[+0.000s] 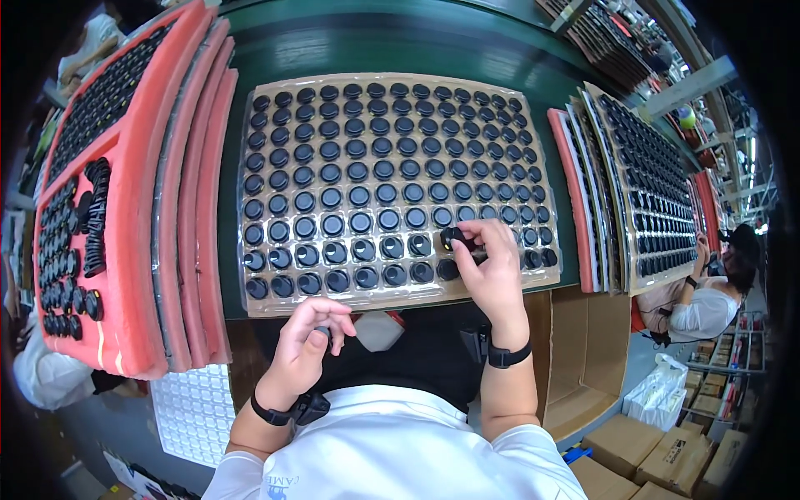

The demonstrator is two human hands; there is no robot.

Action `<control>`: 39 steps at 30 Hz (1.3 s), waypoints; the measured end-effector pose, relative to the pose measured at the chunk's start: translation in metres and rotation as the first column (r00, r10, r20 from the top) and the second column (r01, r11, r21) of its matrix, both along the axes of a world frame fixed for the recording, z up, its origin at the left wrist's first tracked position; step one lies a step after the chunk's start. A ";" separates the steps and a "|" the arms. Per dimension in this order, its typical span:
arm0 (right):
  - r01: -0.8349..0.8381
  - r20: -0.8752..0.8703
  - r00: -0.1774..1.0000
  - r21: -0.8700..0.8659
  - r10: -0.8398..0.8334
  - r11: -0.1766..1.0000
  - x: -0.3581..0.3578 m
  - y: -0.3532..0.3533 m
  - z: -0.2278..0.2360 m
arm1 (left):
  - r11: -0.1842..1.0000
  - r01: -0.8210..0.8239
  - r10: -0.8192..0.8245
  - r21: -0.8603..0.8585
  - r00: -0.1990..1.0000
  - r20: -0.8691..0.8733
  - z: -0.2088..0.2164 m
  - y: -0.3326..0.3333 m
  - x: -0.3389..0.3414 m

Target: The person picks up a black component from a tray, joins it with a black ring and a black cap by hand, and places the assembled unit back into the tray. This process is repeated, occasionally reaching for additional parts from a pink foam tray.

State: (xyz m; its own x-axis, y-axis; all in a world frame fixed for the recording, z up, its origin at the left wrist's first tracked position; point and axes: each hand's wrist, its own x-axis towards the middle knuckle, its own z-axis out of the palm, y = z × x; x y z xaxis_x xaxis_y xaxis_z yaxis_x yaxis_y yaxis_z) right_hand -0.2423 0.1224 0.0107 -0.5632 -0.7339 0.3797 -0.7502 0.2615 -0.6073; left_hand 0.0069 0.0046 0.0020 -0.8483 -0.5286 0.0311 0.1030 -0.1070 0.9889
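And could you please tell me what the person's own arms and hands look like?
The left hand and right hand wear no gloves. Each wrist has a black band, one on the left and one on the right; a boxy black piece sits beside the left one, seemingly attached. The sleeves are white and short.

The single fisheye view looks steeply down from the person's head, above the white shirt [392, 442], and faces away across the green worktop [383, 50] – near enough that the filled tray [408, 295] takes up the middle – while its wide sweep bends straight edges and darkens toward the rim
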 end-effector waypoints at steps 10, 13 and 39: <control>0.008 -0.145 0.989 0.119 0.010 0.993 0.008 -0.005 0.000 | 0.999 0.036 -0.034 0.039 0.998 -0.054 -0.006 -0.004 0.005; -0.059 -0.095 0.993 0.090 0.068 0.994 0.020 -0.009 0.006 | 0.997 0.022 -0.018 0.078 0.999 -0.051 -0.007 -0.005 0.004; -0.358 0.152 0.921 -0.036 0.359 0.933 0.041 0.000 0.020 | 0.971 0.209 -0.211 0.118 0.977 0.000 -0.013 -0.002 -0.004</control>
